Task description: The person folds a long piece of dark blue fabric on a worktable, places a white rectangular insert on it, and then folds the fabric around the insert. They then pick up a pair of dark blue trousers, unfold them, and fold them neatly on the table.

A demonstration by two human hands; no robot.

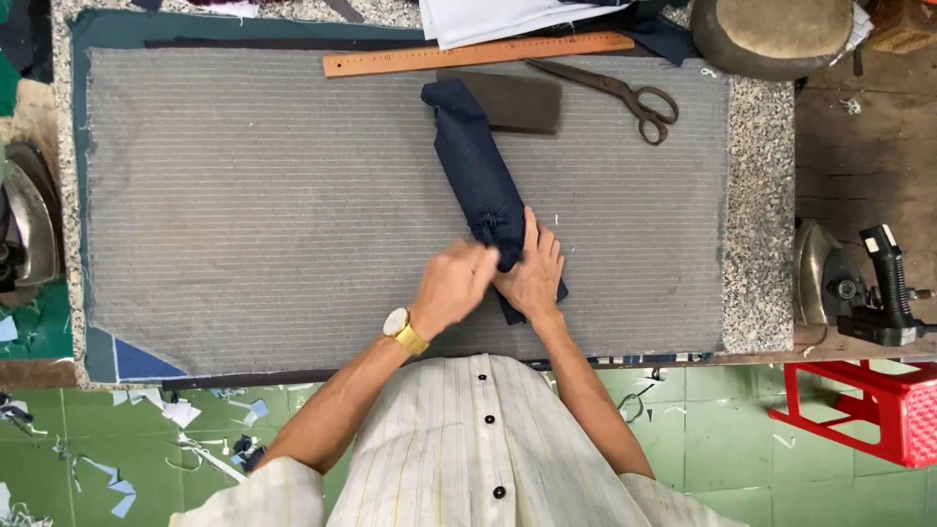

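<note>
Pressing flat, fingers together, the right hand (535, 276) pins the near end of the dark blue fabric strip (480, 166) against the striped grey cloth (244, 215), so that slipping is prevented. The left hand (454, 285), loosely curled, pinches the bunched fabric just beside it. Beyond the fingertips, the strip extends toward the wooden ruler (478, 54) and scissors (625, 96).

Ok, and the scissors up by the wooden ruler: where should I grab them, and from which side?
Probably best by the handle loops. The scissors lie flat and closed on the striped cloth, loops at the right end toward the table's stone edge, blades pointing left under the ruler. Come from the right and from above; the brown pad crowds the blade end, and both hands are on the folded navy cloth.
</note>
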